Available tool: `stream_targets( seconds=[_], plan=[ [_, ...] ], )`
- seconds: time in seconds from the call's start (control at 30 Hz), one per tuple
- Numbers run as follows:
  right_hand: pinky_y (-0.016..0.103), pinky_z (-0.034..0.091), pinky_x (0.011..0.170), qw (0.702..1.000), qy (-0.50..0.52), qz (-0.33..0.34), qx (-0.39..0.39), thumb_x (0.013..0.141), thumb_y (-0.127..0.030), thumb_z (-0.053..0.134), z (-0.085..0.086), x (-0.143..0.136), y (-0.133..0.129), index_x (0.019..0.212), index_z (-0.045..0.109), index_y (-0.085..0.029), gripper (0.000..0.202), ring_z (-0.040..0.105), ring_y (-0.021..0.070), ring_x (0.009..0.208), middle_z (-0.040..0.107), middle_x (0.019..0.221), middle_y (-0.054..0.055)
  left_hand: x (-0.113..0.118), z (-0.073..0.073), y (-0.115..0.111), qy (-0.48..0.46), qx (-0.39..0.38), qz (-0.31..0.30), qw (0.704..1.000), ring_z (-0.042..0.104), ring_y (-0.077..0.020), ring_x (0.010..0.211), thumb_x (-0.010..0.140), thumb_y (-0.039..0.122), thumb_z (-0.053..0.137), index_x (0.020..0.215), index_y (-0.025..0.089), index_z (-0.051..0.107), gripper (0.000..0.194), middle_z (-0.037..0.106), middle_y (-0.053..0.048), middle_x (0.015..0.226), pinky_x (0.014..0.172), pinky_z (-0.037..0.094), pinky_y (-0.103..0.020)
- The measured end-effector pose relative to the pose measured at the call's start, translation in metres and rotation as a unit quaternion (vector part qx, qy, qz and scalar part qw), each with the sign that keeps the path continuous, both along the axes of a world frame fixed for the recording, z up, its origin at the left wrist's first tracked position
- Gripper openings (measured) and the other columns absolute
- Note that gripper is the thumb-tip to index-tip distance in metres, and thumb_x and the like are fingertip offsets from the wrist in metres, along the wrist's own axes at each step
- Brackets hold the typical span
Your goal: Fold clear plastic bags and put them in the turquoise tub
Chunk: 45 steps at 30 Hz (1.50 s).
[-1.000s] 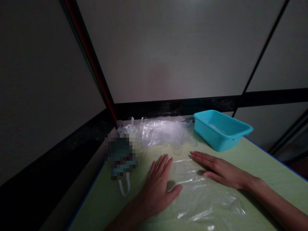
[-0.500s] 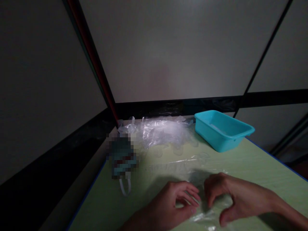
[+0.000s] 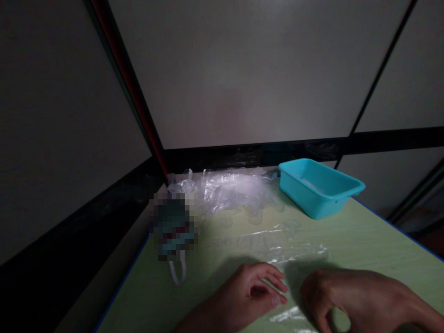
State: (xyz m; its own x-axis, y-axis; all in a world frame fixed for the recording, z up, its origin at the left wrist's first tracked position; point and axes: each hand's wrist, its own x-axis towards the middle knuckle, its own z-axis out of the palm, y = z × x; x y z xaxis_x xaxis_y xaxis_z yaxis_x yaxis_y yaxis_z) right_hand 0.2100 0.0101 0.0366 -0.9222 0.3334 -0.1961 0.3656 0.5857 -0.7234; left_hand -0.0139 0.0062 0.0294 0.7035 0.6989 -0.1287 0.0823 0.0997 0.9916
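Observation:
My left hand (image 3: 251, 293) rests low over the table with its fingers apart and loosely curled, holding nothing. Under and beside its fingertips lies a crinkled strip of thin clear plastic (image 3: 289, 315). My right hand (image 3: 350, 296) is to the right, bent downward, with thumb and fingers curled toward each other around a small gap. Its fingertips are cut off by the bottom edge, and whatever they pinch is hidden. Just beyond both hands, more flat clear plastic film (image 3: 301, 253), shaped like disposable gloves, lies on the table.
A heap of clear plastic (image 3: 239, 189) lies at the back of the pale green table (image 3: 378, 245). A turquoise basin (image 3: 321, 187) stands at the back right. On the left is a pixelated item with a white loop (image 3: 178, 273). Wall panels (image 3: 256, 83) rise behind.
My right hand has moved down toward the bottom edge, its thumb and fingers drawing closer together. More film shows where it was. The left hand has barely moved.

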Motion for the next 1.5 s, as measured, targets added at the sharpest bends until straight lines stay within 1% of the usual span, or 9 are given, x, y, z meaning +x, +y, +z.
stream_targets(
  seconds=[0.27,0.43,0.6,0.77,1.1,1.2,1.3,1.4,1.5],
  plan=[
    [0.020,0.041,0.058,1.000,0.012,-0.015,-0.018,0.049,0.002,0.056,0.004,-0.001,-0.002,0.061,0.058,-0.016,0.022,0.050,0.0094,0.057,0.052,0.057,-0.006,-0.001,-0.005,0.001,-0.010,-0.027,0.002,1.000,0.062,-0.0197,0.088,0.072,0.019,0.060,0.093,0.012,0.057,0.022,0.063,-0.009,0.096,0.074,0.043,-0.029],
    [0.023,0.044,0.060,0.999,0.005,-0.029,-0.026,0.048,-0.007,0.065,0.009,0.000,-0.001,0.068,0.061,-0.015,0.022,0.053,0.0119,0.061,0.057,0.065,-0.002,-0.001,-0.003,0.002,-0.015,-0.047,0.003,0.999,0.061,-0.0199,0.087,0.071,0.023,0.062,0.089,0.012,0.058,0.021,0.063,-0.009,0.092,0.073,0.043,-0.029],
    [0.021,0.044,0.057,0.998,-0.012,-0.067,-0.010,0.051,-0.004,0.057,0.011,-0.004,-0.005,0.067,0.059,-0.015,0.020,0.053,0.0114,0.059,0.059,0.065,-0.001,0.000,0.001,0.002,-0.002,-0.037,-0.003,0.999,0.061,-0.0198,0.086,0.071,0.027,0.062,0.088,0.011,0.060,0.023,0.064,-0.009,0.087,0.073,0.042,-0.029],
    [0.024,0.045,0.062,0.998,0.012,-0.056,0.026,0.050,-0.001,0.049,0.012,-0.005,-0.008,0.066,0.058,-0.015,0.023,0.054,0.0125,0.061,0.057,0.064,-0.001,0.000,0.000,0.002,-0.002,-0.041,-0.007,0.999,0.060,-0.0191,0.086,0.071,0.030,0.063,0.088,0.012,0.060,0.025,0.065,-0.008,0.086,0.073,0.041,-0.028],
    [0.026,0.045,0.063,0.982,0.079,-0.171,0.017,0.060,-0.003,0.051,0.030,0.003,-0.002,0.071,0.061,-0.013,0.018,0.057,0.0145,0.067,0.062,0.070,0.004,-0.001,-0.002,0.002,-0.005,-0.029,-0.007,1.000,0.059,-0.0185,0.087,0.073,0.037,0.062,0.091,0.013,0.059,0.031,0.063,-0.009,0.094,0.073,0.041,-0.027],
    [0.025,0.044,0.061,0.974,0.114,-0.194,-0.020,0.065,-0.005,0.052,0.028,0.004,0.005,0.070,0.059,-0.012,0.012,0.056,0.0131,0.065,0.062,0.068,0.003,-0.002,-0.002,0.002,0.003,-0.018,-0.007,1.000,0.058,-0.0177,0.087,0.073,0.038,0.062,0.093,0.013,0.059,0.032,0.062,-0.009,0.097,0.071,0.041,-0.027],
    [0.023,0.044,0.056,0.957,0.159,-0.219,-0.101,0.071,-0.010,0.054,0.021,0.004,0.012,0.071,0.055,-0.012,0.002,0.056,0.0109,0.060,0.060,0.066,0.002,-0.002,-0.003,0.004,-0.001,-0.012,-0.012,1.000,0.059,-0.0173,0.085,0.074,0.037,0.062,0.094,0.013,0.058,0.031,0.062,-0.009,0.096,0.070,0.041,-0.027],
    [0.021,0.044,0.051,0.925,0.209,-0.242,-0.205,0.077,-0.019,0.056,0.014,0.003,0.017,0.074,0.050,-0.012,0.009,0.055,0.0086,0.054,0.060,0.065,0.002,-0.002,-0.005,0.005,-0.012,-0.014,-0.020,1.000,0.059,-0.0179,0.086,0.073,0.032,0.063,0.095,0.013,0.055,0.030,0.061,-0.009,0.095,0.073,0.042,-0.029],
    [0.019,0.044,0.047,0.900,0.263,-0.248,-0.243,0.079,-0.027,0.056,0.007,0.003,0.023,0.080,0.049,-0.012,0.017,0.055,0.0074,0.049,0.060,0.065,0.003,-0.003,-0.009,0.005,-0.023,-0.018,-0.023,0.999,0.060,-0.0186,0.087,0.071,0.025,0.065,0.100,0.014,0.050,0.035,0.060,-0.009,0.095,0.075,0.043,-0.031]
  ],
)
